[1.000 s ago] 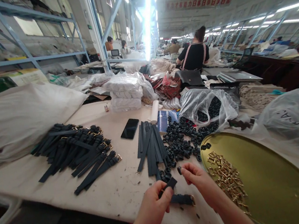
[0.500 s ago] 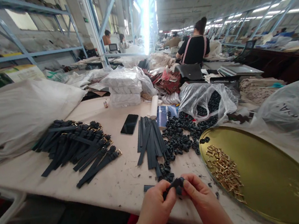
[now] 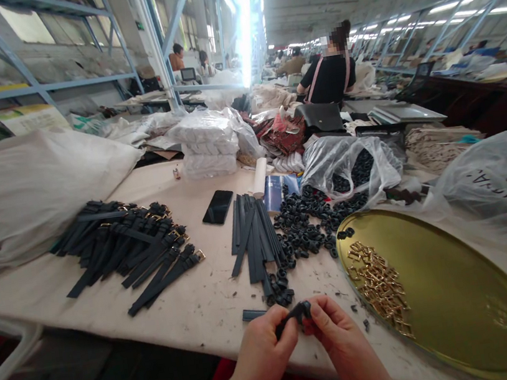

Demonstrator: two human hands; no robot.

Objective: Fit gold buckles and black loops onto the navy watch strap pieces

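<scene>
Left hand (image 3: 270, 342), right hand (image 3: 333, 325) pinching dark strap (image 3: 295, 313); long axis slants up rightward.

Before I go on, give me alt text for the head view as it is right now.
The left hand and right hand hold a dark strap between them above the near edge of the table. Beyond lie loose flat straps and small dark loops, with buckled straps piled to the left and gold-coloured buckles on a gold oval tray to the right.
</scene>
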